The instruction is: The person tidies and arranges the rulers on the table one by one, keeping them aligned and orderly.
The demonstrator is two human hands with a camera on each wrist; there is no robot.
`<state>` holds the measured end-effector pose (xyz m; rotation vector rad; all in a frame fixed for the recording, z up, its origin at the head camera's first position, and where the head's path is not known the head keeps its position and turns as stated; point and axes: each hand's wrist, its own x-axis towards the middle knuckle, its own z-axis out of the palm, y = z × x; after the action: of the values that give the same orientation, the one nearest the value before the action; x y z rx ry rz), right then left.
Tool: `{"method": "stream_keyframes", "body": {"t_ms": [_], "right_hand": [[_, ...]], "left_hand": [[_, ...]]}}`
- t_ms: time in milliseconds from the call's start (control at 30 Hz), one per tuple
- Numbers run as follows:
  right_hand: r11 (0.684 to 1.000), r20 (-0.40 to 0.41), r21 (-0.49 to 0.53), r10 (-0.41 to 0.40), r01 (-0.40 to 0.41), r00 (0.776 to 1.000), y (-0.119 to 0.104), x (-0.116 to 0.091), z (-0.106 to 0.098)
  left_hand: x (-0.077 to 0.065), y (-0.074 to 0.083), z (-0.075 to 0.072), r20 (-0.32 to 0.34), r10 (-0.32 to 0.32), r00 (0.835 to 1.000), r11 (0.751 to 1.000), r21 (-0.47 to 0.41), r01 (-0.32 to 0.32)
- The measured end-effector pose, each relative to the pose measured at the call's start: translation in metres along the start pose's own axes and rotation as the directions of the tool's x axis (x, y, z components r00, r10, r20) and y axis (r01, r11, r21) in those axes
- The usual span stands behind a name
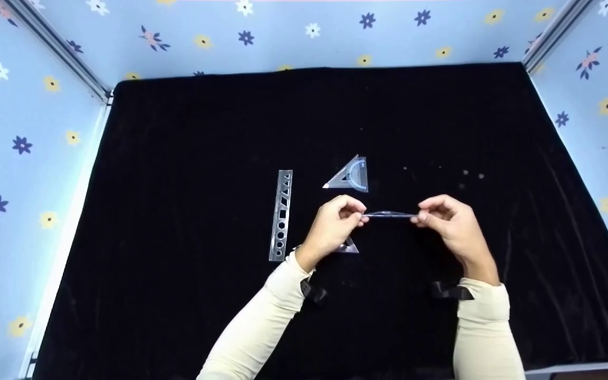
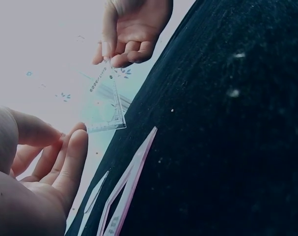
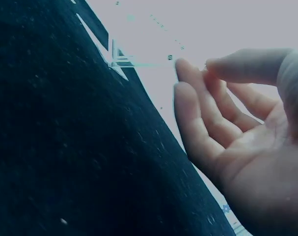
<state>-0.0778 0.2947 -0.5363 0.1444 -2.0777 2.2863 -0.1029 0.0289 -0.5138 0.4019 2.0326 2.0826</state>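
A clear, flat plastic set square [image 1: 388, 215] is held in the air above the black velvet tabletop [image 1: 177, 158], stretched between the two hands. Its one end is pinched by the fingertips of the left hand [image 1: 333, 224], and its other end is pinched between thumb and fingers of the right hand [image 1: 449, 221]. In the head view it is seen edge-on, as a thin line; in the left wrist view the set square [image 2: 109, 105] is seen with its printed scale, hanging from the right hand [image 2: 131, 29] towards the fingers of the left hand [image 2: 65, 157].

Just under the left hand, a second small clear triangle [image 1: 349, 247] lies on the tabletop, partly hidden by the wrist. Beyond the hands, a clear triangle with a protractor arc [image 1: 350, 175] is lying flat. To the left of the left hand, a long clear stencil ruler [image 1: 282, 214] with cut-out shapes lies lengthwise. The tabletop is enclosed by light blue walls with flower print [image 1: 29, 158].
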Motion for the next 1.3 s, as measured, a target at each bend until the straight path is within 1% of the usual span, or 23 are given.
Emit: {"method": "stream_keyframes", "body": {"t_ms": [33, 167, 267, 433, 600, 667, 800, 933, 1100, 1233, 1300], "right_hand": [[1.0, 0.011, -0.011, 0.005, -0.005, 1.0, -0.001, 0.0, -0.001], [0.998, 0.065, -0.06, 0.032, -0.028, 0.997, -0.003, 0.0, -0.006], [0.991, 0.124, -0.122, 0.07, -0.055, 0.99, -0.005, -0.001, -0.011], [0.966, 0.212, -0.239, 0.153, -0.101, 0.965, -0.007, -0.003, -0.018], [0.946, 0.292, -0.297, 0.22, -0.13, 0.931, -0.007, -0.004, -0.02], [0.941, 0.31, -0.311, 0.236, -0.136, 0.921, -0.007, -0.004, -0.019], [0.937, 0.308, -0.315, 0.249, -0.149, 0.918, -0.005, -0.002, -0.016], [0.936, 0.286, -0.316, 0.248, -0.153, 0.926, -0.003, -0.001, -0.015], [0.933, 0.25, -0.319, 0.255, -0.169, 0.934, -0.001, -0.003, -0.015], [0.929, 0.238, -0.32, 0.27, -0.187, 0.933, 0.001, -0.003, -0.014], [0.924, 0.231, -0.33, 0.277, -0.193, 0.933, 0.001, -0.002, -0.013]], "left_hand": [[0.0, 0.001, 0.0, 0.009, -0.001, 1.0, 1.0, 0.013, 0.001], [0.005, -0.019, -0.001, 0.051, 0.015, 0.999, 0.996, 0.091, -0.02], [0.008, -0.034, -0.002, 0.083, 0.035, 0.996, 0.989, 0.144, -0.047], [0.006, -0.035, -0.002, 0.136, 0.063, 0.989, 0.978, 0.189, -0.088], [0.005, -0.036, -0.003, 0.187, 0.067, 0.98, 0.973, 0.205, -0.106], [0.005, -0.037, -0.003, 0.199, 0.068, 0.978, 0.966, 0.234, -0.114], [0.005, -0.037, -0.003, 0.211, 0.068, 0.975, 0.943, 0.305, -0.132], [0.005, -0.037, -0.003, 0.233, 0.057, 0.971, 0.93, 0.341, -0.137], [0.005, -0.037, -0.002, 0.257, 0.043, 0.966, 0.925, 0.355, -0.136], [0.004, -0.037, -0.001, 0.255, 0.023, 0.967, 0.928, 0.354, -0.115], [0.004, -0.037, -0.001, 0.257, 0.008, 0.966, 0.934, 0.344, -0.1]]}}
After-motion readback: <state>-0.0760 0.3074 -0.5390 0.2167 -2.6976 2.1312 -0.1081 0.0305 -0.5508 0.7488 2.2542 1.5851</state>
